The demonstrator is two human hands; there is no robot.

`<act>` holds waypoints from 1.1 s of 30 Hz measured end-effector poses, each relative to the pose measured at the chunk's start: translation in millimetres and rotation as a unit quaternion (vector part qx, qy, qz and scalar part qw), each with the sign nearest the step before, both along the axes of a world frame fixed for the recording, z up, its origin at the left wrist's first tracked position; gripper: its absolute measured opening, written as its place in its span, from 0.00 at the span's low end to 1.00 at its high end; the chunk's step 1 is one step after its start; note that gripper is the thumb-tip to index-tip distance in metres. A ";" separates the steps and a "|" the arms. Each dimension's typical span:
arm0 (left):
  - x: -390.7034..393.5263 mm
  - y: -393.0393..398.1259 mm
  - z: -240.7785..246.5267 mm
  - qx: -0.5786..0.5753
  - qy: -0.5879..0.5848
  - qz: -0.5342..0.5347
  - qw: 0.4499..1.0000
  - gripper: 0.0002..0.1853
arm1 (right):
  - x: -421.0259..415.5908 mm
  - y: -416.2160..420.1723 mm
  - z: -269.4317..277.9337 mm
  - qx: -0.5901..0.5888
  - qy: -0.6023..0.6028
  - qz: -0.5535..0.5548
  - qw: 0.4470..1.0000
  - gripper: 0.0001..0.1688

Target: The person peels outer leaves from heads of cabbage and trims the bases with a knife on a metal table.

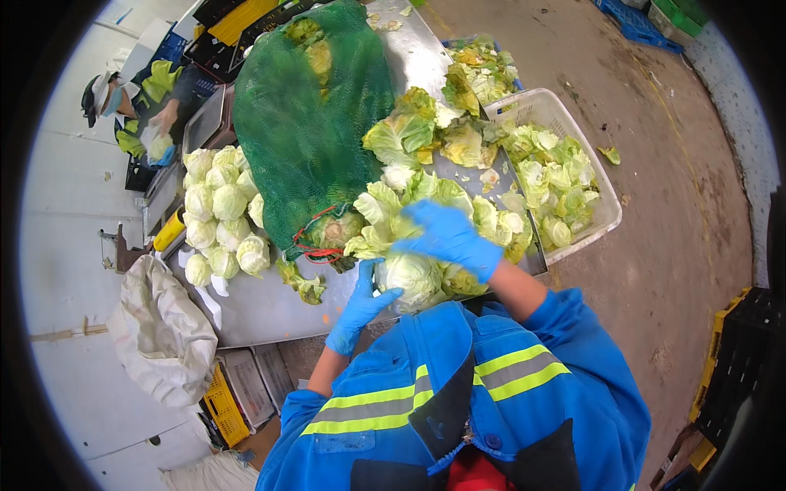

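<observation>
My left hand [363, 302], in a blue glove, rests its spread fingers and thumb against the left side of a pale cabbage head [412, 281] near the table's front edge. Above that cabbage is my right hand [447, 236], gloved too and blurred, over loose outer cabbage leaves [379, 215]; whether it grips a leaf cannot be told. A green mesh sack [307, 141] with a red drawstring lies behind, a cabbage showing at its mouth. Pale cabbage heads [228, 202] are piled on the left. Yellowed leaves [408, 126] lie at the table's right side.
A white plastic crate [605, 184] of leaves stands against the right edge of the metal table [270, 319], with a blue crate of leaves [482, 70] behind. A white sack [163, 331] hangs at the left corner. A co-worker [144, 104] handles a bagged cabbage at the far left.
</observation>
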State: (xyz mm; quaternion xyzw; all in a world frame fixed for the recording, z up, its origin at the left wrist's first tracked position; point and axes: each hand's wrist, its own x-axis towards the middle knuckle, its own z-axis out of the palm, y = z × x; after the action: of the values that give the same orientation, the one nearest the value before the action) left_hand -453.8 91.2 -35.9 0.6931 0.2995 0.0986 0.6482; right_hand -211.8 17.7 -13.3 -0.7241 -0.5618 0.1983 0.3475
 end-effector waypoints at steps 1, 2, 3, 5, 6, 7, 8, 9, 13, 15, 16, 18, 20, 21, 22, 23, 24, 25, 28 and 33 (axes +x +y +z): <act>6.0 -3.4 6.3 0.016 -0.006 -0.001 1.000 0.41 | -12.3 6.9 8.6 -0.043 -0.036 0.078 0.995 0.36; 11.3 -6.9 12.7 0.032 -0.011 -0.002 0.999 0.42 | -10.5 11.0 6.8 -0.075 0.007 0.083 0.994 0.34; 11.8 -8.5 18.4 0.050 -0.014 0.001 0.999 0.42 | -8.2 19.7 3.1 -0.105 0.051 0.093 0.989 0.32; 2.3 -1.9 6.7 0.092 -0.053 -0.005 0.994 0.40 | 1.2 31.8 -16.6 -0.151 0.101 0.062 0.981 0.29; -0.4 -2.1 9.1 0.035 -0.046 0.011 0.998 0.39 | 14.0 31.6 -35.4 -0.168 0.105 0.020 0.980 0.27; -0.1 1.5 11.7 -0.020 -0.041 0.025 0.999 0.38 | 25.3 29.5 -40.9 -0.183 0.106 -0.024 0.977 0.26; -1.2 7.0 16.9 0.012 -0.013 -0.007 1.000 0.37 | 28.3 24.3 -46.6 -0.180 0.113 -0.044 0.976 0.26; -7.2 11.7 22.5 0.042 0.018 -0.034 0.998 0.37 | 24.2 17.6 -48.1 -0.180 0.121 -0.058 0.974 0.25; -8.0 14.5 9.0 0.026 0.028 -0.005 0.999 0.36 | 1.3 -1.9 -44.0 -0.134 0.167 -0.098 0.972 0.24; 1.9 8.2 0.8 0.036 0.047 0.052 0.997 0.36 | -3.3 -3.4 -60.8 -0.115 0.114 -0.118 0.980 0.23; 9.6 10.8 2.6 0.012 0.046 0.078 0.996 0.36 | 4.8 -2.4 -68.4 -0.117 0.102 -0.150 0.976 0.23; 22.7 13.6 23.7 -0.122 0.032 0.142 0.982 0.33 | 23.6 -3.9 -80.1 -0.108 0.076 -0.214 0.968 0.25; 7.7 17.5 0.5 -0.308 -0.061 0.224 0.922 0.31 | 20.5 -10.6 -25.0 -0.069 0.122 -0.180 0.974 0.29; 7.1 20.9 -11.5 -0.398 -0.108 0.251 0.876 0.31 | 20.3 -16.9 -4.3 -0.048 0.142 -0.173 0.973 0.31; 12.9 19.0 -13.0 -0.439 -0.111 0.233 0.861 0.34 | 10.8 -22.8 -4.5 -0.002 0.131 -0.130 0.983 0.32; 19.4 18.2 -14.5 -0.460 -0.120 0.220 0.852 0.34 | -6.7 -26.5 -3.6 0.044 0.119 -0.087 0.988 0.34; 30.7 11.8 -5.8 -0.483 -0.128 0.207 0.841 0.34 | -21.3 -28.6 -2.8 0.088 0.106 -0.043 0.990 0.36; 38.1 6.4 -0.2 -0.503 -0.140 0.200 0.829 0.34 | -28.5 -26.9 10.0 -0.011 0.123 -0.007 0.992 0.33; 46.2 3.0 5.0 -0.422 0.009 0.234 0.876 0.39 | -18.3 -6.5 -15.4 -0.047 0.163 -0.068 0.983 0.27; 41.4 23.1 26.4 0.275 0.167 0.042 0.946 0.42 | 25.2 27.6 -61.9 -0.040 0.132 -0.171 0.976 0.24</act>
State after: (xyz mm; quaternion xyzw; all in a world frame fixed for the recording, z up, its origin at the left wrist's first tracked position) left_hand -412.5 114.3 -9.5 0.8376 0.3938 0.0872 0.3685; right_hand -186.6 45.3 -75.2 -0.7900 -0.3711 0.2518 0.4181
